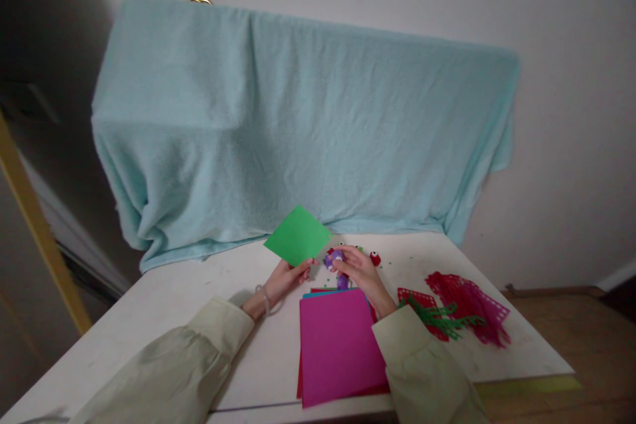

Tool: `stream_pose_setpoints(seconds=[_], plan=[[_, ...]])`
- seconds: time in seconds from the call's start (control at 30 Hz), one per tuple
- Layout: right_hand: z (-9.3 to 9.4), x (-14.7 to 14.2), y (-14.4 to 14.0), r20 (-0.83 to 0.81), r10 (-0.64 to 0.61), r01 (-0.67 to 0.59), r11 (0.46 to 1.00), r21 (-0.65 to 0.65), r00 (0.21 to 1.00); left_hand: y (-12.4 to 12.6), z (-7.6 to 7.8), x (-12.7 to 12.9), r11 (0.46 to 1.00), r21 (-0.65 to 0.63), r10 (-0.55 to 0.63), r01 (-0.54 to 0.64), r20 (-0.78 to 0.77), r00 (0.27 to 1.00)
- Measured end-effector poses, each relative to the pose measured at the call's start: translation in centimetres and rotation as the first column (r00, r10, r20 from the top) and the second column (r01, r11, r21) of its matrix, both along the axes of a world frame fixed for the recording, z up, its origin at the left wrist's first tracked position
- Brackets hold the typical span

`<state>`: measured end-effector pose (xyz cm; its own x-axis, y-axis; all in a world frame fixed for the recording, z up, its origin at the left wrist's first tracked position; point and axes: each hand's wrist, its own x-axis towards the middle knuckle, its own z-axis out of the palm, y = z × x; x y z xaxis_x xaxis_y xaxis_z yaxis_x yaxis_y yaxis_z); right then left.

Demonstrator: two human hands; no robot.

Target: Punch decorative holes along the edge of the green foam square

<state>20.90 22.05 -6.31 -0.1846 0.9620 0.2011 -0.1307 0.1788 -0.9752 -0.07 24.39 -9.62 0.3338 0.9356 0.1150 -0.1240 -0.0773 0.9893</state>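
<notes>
The left hand pinched a green sheet by its corner, lifted clear of the surface, while the right hand clasped a purple punch beside the magenta stack.

Green square paper sheet, magenta paper sheet atop red and blue sheets, purple small punch tool, pale aqua terry towel, crimson perforated paper cuttings, white table.
</notes>
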Motion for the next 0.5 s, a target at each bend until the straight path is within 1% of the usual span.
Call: stream_pose_setpoints(seconds=[0.1, 0.27, 0.33, 0.4, 0.5], plan=[[-0.1, 0.01, 0.11, 0.0, -0.003, 0.003, 1.0, 0.004, 1.0, -0.06, 0.21, -0.14, 0.999, 0.027, 0.02, -0.02, -0.018, 1.0], [-0.11, 0.07, 0.13, -0.011, 0.001, -0.001, 1.0, -0.002, 1.0, 0.1, 0.37, -0.27, 0.98, 0.082, 0.185, -0.183, -0.018, 0.983], [-0.07, 0.06, 0.12, -0.015, 0.0, 0.0, 1.0, -0.004, 1.0, 0.24, 0.36, -0.36, 0.968, 0.108, 0.227, -0.224, -0.016, 0.974], [-0.07, 0.03, 0.13, -0.016, -0.003, 0.003, 1.0, -0.005, 1.0, 0.37, 0.3, -0.46, 0.964, 0.118, 0.24, -0.237, -0.015, 0.971], [-0.1, -0.01, 0.15, -0.014, -0.008, 0.008, 1.0, -0.01, 1.0, 0.48, 0.21, -0.55, 0.97, 0.107, 0.219, -0.217, -0.005, 0.976]])
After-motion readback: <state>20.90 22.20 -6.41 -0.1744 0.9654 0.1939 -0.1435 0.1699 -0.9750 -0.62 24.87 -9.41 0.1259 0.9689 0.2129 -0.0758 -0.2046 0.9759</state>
